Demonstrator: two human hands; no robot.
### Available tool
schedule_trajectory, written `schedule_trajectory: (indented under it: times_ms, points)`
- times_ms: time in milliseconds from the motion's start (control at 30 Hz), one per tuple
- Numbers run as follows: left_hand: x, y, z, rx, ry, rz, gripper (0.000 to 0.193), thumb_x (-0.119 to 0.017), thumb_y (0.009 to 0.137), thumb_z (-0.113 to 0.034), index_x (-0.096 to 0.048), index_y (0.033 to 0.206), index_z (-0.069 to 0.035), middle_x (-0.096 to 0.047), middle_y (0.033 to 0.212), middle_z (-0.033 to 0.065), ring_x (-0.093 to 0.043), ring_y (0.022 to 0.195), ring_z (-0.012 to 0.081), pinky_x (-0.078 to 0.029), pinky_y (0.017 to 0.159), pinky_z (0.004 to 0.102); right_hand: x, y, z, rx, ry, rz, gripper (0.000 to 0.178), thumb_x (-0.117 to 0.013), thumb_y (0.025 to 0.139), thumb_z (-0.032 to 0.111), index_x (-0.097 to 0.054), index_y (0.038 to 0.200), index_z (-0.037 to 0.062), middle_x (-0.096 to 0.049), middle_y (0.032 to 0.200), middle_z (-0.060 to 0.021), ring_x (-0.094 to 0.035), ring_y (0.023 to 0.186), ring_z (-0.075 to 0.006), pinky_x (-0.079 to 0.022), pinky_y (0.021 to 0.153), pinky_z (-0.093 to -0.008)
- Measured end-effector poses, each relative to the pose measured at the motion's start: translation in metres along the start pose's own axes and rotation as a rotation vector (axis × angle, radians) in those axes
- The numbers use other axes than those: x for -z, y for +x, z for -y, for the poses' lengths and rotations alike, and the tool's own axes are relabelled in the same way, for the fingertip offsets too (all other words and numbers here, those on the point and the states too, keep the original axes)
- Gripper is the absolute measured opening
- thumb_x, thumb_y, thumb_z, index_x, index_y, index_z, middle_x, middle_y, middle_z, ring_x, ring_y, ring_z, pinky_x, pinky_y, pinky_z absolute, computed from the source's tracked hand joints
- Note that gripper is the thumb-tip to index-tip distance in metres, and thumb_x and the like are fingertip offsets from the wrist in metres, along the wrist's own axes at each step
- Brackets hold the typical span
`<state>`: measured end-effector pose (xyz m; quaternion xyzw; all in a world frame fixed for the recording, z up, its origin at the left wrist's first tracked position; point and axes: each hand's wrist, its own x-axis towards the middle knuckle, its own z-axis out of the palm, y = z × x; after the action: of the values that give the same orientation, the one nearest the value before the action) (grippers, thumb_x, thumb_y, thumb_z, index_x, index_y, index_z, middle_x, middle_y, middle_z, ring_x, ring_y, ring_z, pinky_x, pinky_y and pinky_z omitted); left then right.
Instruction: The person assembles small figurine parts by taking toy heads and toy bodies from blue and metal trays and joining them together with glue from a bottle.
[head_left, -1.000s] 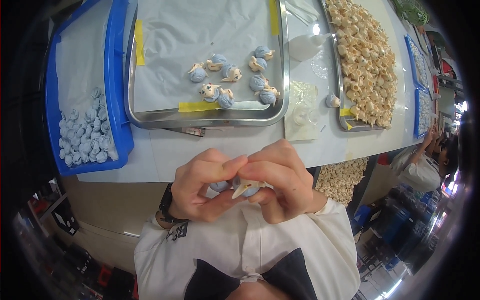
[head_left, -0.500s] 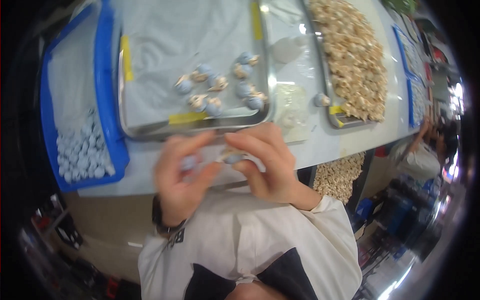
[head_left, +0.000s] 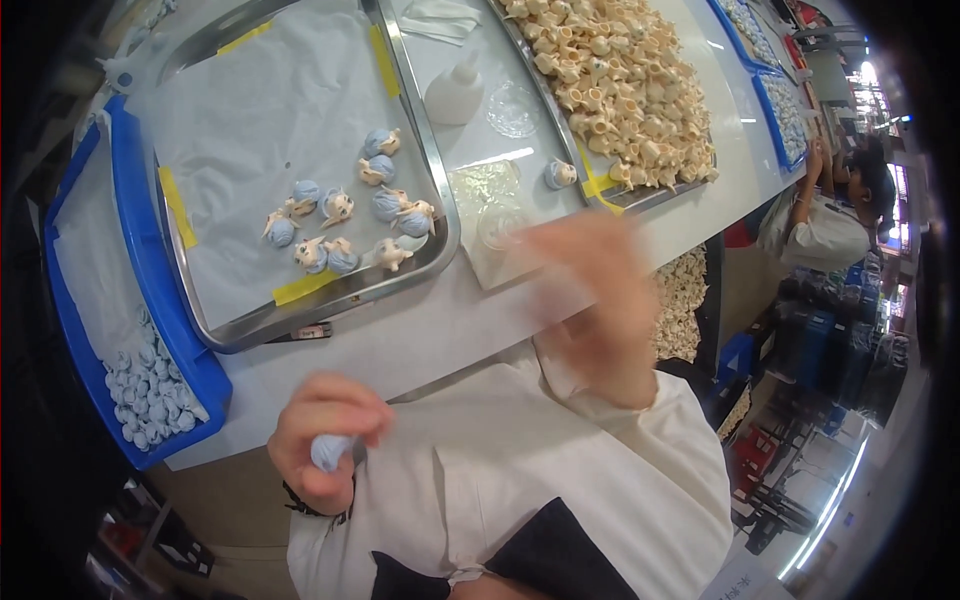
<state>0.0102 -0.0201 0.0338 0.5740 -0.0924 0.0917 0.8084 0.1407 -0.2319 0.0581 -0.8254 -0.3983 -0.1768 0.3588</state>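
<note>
My left hand, low in front of my body, is closed around a light blue, rounded, grooved piece. My right hand is smeared by motion over the table's near edge, beside a clear sheet with a glossy patch; its fingers cannot be made out. In the paper-lined metal tray lie several small doll heads with cream faces, pointed ears and blue hair. One mostly cream head sits in the tray's near right corner. Another blue-haired head stands on the table beyond my right hand.
At left is a blue bin with many blue hair pieces. A second tray is heaped with hollow cream heads. A white squeeze bottle stands between the trays. A person sits at far right.
My hands have come apart: the left drew back toward my body, the right swung to the right. A mostly cream head now lies in the tray's near right corner. The view has turned.
</note>
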Motion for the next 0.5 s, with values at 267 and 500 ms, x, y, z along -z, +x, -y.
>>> schedule_trajectory:
  times_ms: [267,500]
  points:
    - [-0.012,0.02,-0.005,0.311,-0.003,0.06,0.035,-0.061,0.079,-0.008,-0.055,0.112,0.004,-0.05,0.104,0.0152,-0.051,0.084,0.0158,-0.041,0.073,0.0245,0.033,-0.052,-0.1,-0.787,-0.46,-0.01,0.023,-0.074,0.069,0.017,-0.059,0.082,0.0043,-0.053,0.063,-0.0062,-0.053,0.061,-0.02,-0.043,0.055,-0.0325]
    - [-0.016,0.021,-0.002,0.404,-0.145,0.064,0.031,-0.056,0.075,0.009,-0.054,0.106,0.005,-0.049,0.113,0.0173,-0.055,0.091,0.0165,-0.049,0.078,0.0285,0.033,-0.043,-0.085,-0.563,-0.513,-0.178,0.019,-0.07,0.071,0.008,-0.06,0.086,0.0048,-0.054,0.083,-0.0058,-0.053,0.068,-0.0158,-0.042,0.058,-0.0296]
